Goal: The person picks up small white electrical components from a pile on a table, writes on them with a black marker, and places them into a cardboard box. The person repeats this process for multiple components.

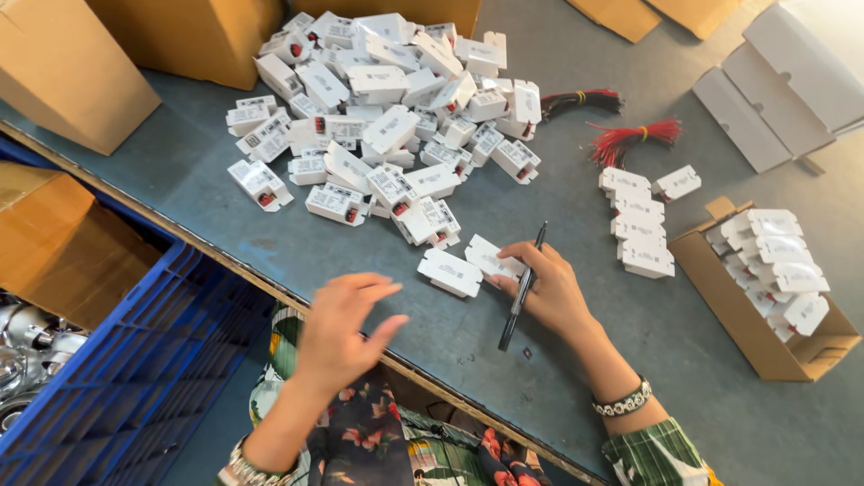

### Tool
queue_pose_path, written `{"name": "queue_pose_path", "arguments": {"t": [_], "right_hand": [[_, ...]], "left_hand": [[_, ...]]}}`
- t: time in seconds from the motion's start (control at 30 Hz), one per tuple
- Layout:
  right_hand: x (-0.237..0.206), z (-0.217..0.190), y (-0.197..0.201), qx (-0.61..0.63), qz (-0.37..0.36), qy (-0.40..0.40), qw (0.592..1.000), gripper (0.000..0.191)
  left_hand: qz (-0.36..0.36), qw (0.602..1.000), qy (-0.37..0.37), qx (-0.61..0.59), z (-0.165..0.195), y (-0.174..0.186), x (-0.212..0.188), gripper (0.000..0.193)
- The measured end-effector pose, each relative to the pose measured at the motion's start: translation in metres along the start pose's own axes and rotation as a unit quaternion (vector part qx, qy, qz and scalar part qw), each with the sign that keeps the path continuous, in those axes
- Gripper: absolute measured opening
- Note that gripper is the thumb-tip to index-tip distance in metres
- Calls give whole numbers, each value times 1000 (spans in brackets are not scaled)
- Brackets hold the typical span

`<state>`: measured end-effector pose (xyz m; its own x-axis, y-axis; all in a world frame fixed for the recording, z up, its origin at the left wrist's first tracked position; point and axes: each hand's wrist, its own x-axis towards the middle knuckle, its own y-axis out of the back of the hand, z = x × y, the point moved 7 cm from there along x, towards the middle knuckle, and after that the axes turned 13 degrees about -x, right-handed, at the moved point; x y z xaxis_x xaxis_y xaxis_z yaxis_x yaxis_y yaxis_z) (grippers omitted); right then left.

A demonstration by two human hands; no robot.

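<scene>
Our right hand (544,288) grips a black pen (522,288) between thumb and fingers while its fingertips press a white plastic module (490,256) onto the grey counter (198,180) — we should hold it flat and steady. Our left hand (342,328) hovers open and empty, fingers spread, near a second module (450,272) lying just beside the first, below the loose pile (387,117).

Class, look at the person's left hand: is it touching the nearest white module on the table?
Apart. The head view shows the left hand open, with bare table between its fingers and the white module.
</scene>
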<state>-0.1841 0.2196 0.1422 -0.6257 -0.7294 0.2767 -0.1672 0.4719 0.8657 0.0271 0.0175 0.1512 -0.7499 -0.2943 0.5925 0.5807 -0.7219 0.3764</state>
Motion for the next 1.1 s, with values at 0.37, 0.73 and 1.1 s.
{"name": "queue_pose_path", "arguments": {"t": [0.37, 0.73, 1.1], "right_hand": [[-19, 8, -10, 21, 34, -31, 999, 44], [-24, -33, -14, 24, -5, 105, 994, 71], [-38, -76, 14, -21, 85, 244, 966, 61]], "left_hand": [[-148, 987, 63, -7, -5, -91, 22, 41], [-235, 923, -182, 245, -11, -60, 79, 80], [-550, 747, -182, 327, -39, -153, 138, 77]]}}
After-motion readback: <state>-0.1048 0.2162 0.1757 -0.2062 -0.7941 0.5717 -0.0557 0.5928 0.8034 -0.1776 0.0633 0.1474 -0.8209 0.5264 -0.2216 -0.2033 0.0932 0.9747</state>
